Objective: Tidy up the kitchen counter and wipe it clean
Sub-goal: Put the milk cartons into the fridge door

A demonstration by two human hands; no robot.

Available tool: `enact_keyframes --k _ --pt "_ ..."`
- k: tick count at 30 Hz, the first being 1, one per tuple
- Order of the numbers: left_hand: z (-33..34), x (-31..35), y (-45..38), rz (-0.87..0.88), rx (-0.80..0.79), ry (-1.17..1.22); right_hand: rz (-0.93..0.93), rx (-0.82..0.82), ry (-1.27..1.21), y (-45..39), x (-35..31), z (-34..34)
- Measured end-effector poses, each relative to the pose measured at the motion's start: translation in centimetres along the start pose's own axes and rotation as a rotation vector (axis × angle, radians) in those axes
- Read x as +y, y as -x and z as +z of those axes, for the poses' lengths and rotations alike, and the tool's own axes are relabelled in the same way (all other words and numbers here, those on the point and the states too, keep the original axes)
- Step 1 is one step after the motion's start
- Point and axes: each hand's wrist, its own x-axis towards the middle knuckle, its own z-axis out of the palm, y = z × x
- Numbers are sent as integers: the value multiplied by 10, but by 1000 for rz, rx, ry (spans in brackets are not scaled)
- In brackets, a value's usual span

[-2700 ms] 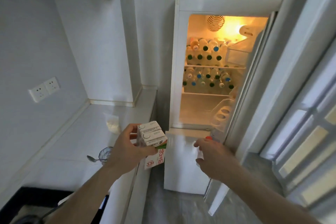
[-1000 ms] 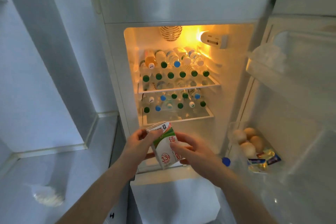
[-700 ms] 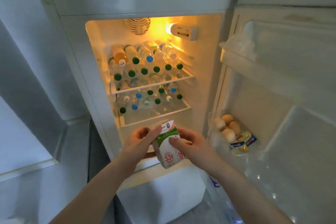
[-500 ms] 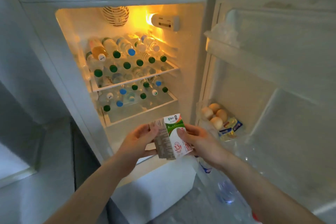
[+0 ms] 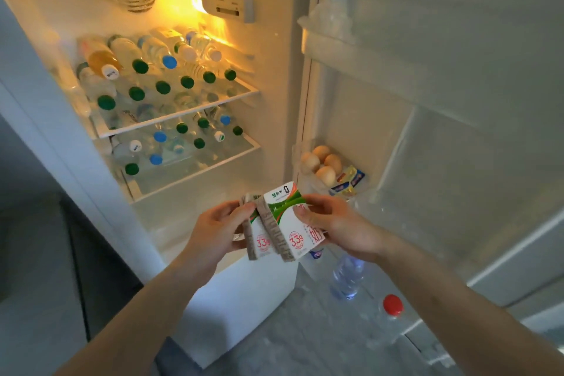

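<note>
Open lit fridge [image 5: 171,40] behind; left hand [image 5: 215,227], right hand [image 5: 338,224] each grip white-green milk carton [image 5: 290,223].

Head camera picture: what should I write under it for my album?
Two hands, left and right, each hold a milk carton before an open fridge full of bottles.

Bottles [image 5: 158,87] lie on two fridge shelves; eggs [image 5: 322,162] sit in the door bin to their right.

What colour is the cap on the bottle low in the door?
Red, on the clear plastic bottle; head view.
</note>
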Motion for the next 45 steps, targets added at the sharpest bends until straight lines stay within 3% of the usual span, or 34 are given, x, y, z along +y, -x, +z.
enact_keyframes --k 5,13,21,34,45 --pt "5 3 17 42 43 -93 -118 18 -66 21 -6 -6" --pt "36 22 36 259 86 -153 -440 409 -23 93 -20 -51" --pt "75 33 49 364 30 -97 -499 671 208 138 5 -75" --pt "103 37 49 453 -13 -110 -624 805 269 149 23 -58" --pt "134 54 26 565 -92 -304 -789 874 725 153 29 -67"
